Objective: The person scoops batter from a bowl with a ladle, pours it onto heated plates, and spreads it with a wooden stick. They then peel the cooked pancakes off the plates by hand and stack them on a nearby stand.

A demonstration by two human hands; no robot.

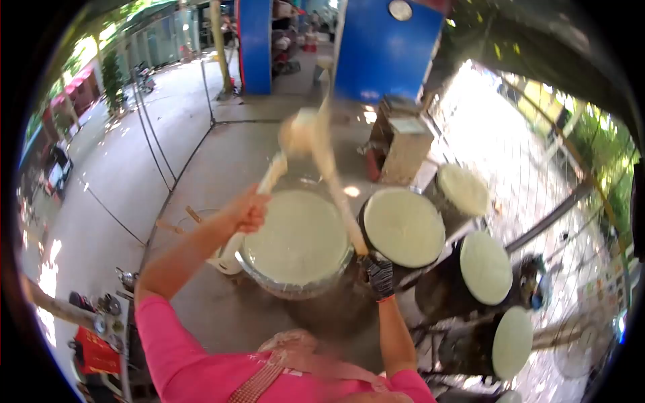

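Note:
My bare left hand (250, 209) is closed around a pale stick (272, 174) at the left side of a large round vat (295, 235) of pale, creamy liquid. At the vat's right edge, my right hand (378, 274), in a dark striped glove, grips the lower end of a long wooden pole (336, 185). The pole slants up and away over the vat. Near its upper part is a pale rounded lump (300, 133), blurred by motion; I cannot make out whether it is joined to the pole.
Round vessels with pale surfaces (404, 227) stand in a curve to the right. Beyond them is a brown box-like stand (401, 144). A white bucket (227, 263) sits left of the vat. Blue doors (383, 54) are at the back, and a wire fence runs along the right.

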